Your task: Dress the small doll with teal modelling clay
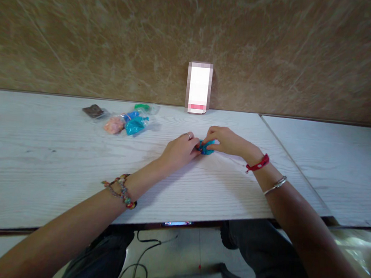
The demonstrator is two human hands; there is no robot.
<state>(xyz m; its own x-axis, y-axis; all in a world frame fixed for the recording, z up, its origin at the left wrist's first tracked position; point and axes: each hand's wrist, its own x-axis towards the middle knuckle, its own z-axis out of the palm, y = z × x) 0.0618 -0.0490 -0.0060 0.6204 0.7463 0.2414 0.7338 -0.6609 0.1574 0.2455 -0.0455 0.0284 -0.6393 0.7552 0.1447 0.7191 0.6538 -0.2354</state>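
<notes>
Between my hands, low over the white wood-grain table (79,181), is a small shiny blue-teal piece (207,148) that looks like clay or a crinkled wrapper; its exact kind is unclear. My left hand (181,151) pinches its left side with fingers closed. From above and the right, my right hand (226,139) bends over it, thumb and fingertips gripping its right side. Farther left lie small clear bags: a teal one (135,126), a peach-pink one (114,124), a dark brown one (93,111), plus a blue bag (131,116) and a green one (141,107).
A phone with a blurred white screen (198,88) leans upright against the brown marbled wall (116,36) behind the table. A seam (294,162) crosses the tabletop on the right. Below the front edge, a black cable (141,257) lies on the tiled floor near my legs.
</notes>
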